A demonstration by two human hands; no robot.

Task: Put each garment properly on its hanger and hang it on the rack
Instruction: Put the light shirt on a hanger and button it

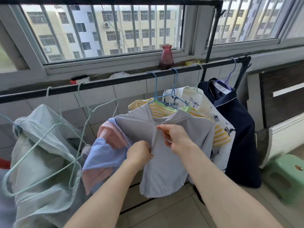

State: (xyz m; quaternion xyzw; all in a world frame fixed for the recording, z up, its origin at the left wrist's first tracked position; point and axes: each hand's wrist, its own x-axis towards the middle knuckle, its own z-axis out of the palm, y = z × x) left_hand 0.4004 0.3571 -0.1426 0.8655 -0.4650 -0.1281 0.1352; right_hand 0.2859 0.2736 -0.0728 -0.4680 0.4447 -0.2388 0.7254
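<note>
A pale grey top (166, 165) with blue and pink sleeves hangs from a blue wire hanger (155, 89) on the black rack bar (115, 81). My left hand (139, 152) pinches its front opening low down, and my right hand (176, 137) pinches the same edge higher up, near the neckline. Behind it hang a yellow striped garment (219, 135), a white floral one (213, 116) and a dark navy one (238, 137), each on its hanger. Further left, an empty mint hanger (85, 116) hangs on the bar beside a mint garment (41, 145) with loose hangers over it.
A dark red glass vase (166, 57) stands on the window sill behind the rack. A green plastic stool (286, 178) sits on the tiled floor at the right. White boards (287, 132) lean on the wall at the right. A red object (4, 162) shows at the left edge.
</note>
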